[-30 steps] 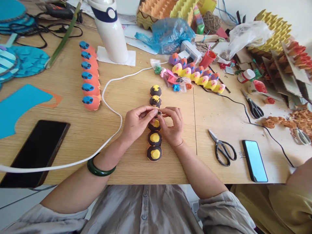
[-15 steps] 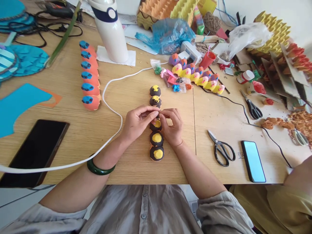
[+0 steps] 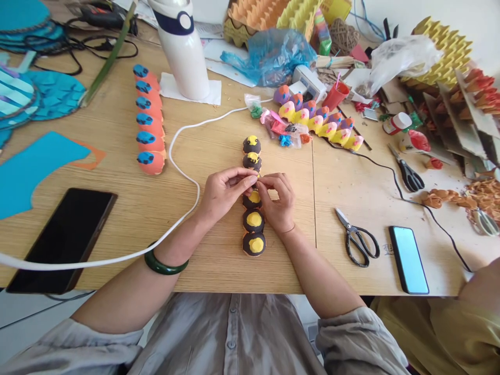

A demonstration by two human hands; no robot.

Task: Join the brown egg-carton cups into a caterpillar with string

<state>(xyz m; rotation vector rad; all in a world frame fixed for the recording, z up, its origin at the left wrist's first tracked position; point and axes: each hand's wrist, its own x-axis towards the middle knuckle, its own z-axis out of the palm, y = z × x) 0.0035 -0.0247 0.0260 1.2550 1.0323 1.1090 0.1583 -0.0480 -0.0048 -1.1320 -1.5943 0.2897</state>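
Hands (image 3: pixel 224 194) partly hide black-and-yellow row (image 3: pixel 253 221); anything pinched indistinct.

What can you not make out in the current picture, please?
Head view: black-and-yellow row, third dome from the far end, mostly hidden by the left hand and right hand.
Head view: any piece between the fingertips, too small and covered by them.
Head view: top of the white bottle, cut off by the upper edge.

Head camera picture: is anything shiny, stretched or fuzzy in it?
Head view: a pale glint on the green bangle; head view: the white bottle leans outward, likely lens stretch; head view: the nearer scissors look fairly sharp, but any bit between the left hand and right hand is too small to make out.
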